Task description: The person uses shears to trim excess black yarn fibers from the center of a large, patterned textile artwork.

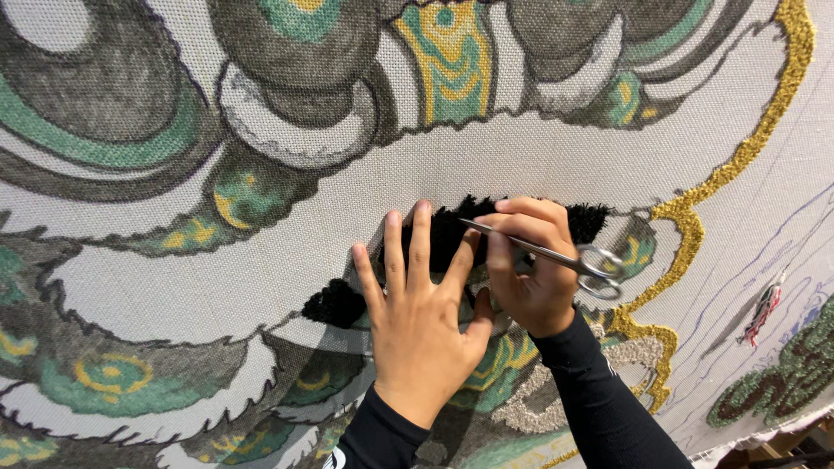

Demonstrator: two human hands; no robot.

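Observation:
My left hand (417,317) lies flat with fingers spread on a large printed canvas (486,165), its fingertips on a patch of black tufted yarn (447,234). My right hand (532,269) grips small silver scissors (565,258). The blades point left over the black tuft, crossing above my left index finger. The scissor loops stick out to the right of my hand. Both arms wear black sleeves.
The canvas carries a grey, green and yellow printed pattern. A gold tufted outline (695,208) curves down the right side. Grey tufting (539,404) and green tufting (782,382) sit lower right. A bundle of coloured threads (763,313) hangs at the right.

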